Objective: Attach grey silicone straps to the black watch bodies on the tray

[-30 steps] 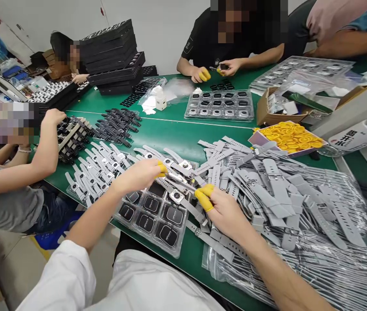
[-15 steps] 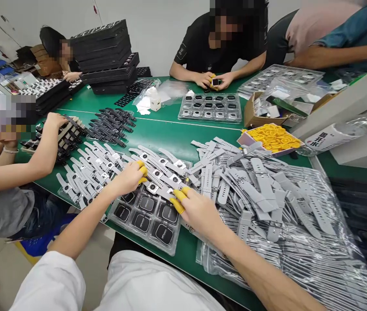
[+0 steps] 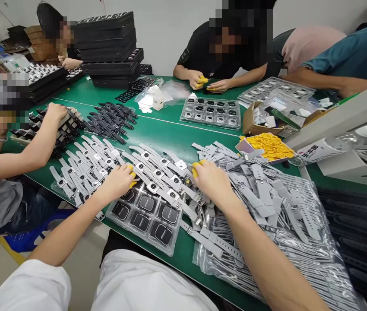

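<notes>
My left hand (image 3: 118, 183), with yellow finger cots, is closed at the far-left end of a grey-strapped smartwatch (image 3: 153, 187) in the row on the tray. Its fingertips are partly hidden, so what lies between them is unclear. My right hand (image 3: 212, 179), also in yellow cots, has bent fingers at the row's right end, beside the heap of grey watch straps (image 3: 264, 185). Its grip is hidden behind the hand. Below the row, a clear plastic tray (image 3: 173, 250) holds several square black-faced watch cases (image 3: 142, 221). Loose grey straps (image 3: 206, 242) lie to its right.
More grey-strapped watches (image 3: 83, 168) lie left, black straps (image 3: 110, 121) behind them. A box of yellow finger cots (image 3: 267, 147), a water bottle (image 3: 335, 144) and bagged straps (image 3: 300, 259) stand right. Co-workers sit around the green table (image 3: 157, 134); one forearm (image 3: 37, 147) reaches in from the left.
My right hand has moved up and away from the lower end of the watches to the row's right edge. My left hand has shifted slightly left and down. The camera view has shifted slightly.
</notes>
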### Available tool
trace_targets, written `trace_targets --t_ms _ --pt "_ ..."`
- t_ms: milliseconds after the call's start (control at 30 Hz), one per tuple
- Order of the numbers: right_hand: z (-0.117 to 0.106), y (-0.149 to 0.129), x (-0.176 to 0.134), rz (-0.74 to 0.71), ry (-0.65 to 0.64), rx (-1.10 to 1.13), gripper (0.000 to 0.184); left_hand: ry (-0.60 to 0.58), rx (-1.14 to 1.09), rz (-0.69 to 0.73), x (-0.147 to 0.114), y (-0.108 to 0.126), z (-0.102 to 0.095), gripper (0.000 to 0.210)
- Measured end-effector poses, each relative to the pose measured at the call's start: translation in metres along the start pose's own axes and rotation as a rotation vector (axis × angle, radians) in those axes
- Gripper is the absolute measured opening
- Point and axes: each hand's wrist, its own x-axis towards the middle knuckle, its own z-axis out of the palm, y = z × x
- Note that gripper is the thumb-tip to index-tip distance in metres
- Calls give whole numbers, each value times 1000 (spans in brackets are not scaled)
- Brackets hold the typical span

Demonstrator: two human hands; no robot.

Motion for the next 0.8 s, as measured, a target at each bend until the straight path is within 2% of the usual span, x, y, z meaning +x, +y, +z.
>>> trace_targets --t_ms 100,167,233,300,367,400,467,500,567,633,700,800 --pt "-7 11 -7 145 213 215 32 30 -128 0 -6 -7 -6 19" --pt "-18 16 -19 240 389 579 29 50 -265 -44 -10 -8 -17 16" --pt "-32 16 -34 219 505 1090 28 68 -468 -134 -10 -2 -31 15" --pt "-41 11 -50 101 494 1534 25 77 -739 -207 -1 13 -44 15" --pt "-42 2 -63 -21 385 1757 21 88 -1034 -199 17 35 -53 15" --pt "-38 -3 -67 -69 314 1800 22 103 -1162 -173 28 47 -55 14" --pt "-24 -13 -70 -123 187 1833 37 158 -1336 -131 52 71 -54 9" --pt "-14 -16 -70 -121 148 1832 44 179 -1390 -126 63 81 -51 7" --pt "4 -21 -66 -39 131 1783 44 197 -1465 -139 80 97 -43 10" --pt "18 -22 -63 84 163 1684 42 173 -1547 -167 89 107 -33 13" --pt "25 -22 -62 151 139 1583 40 135 -1641 -197 90 112 -23 13" --pt "23 -23 -66 92 -8 1602 35 142 -1695 -164 87 112 -12 17"
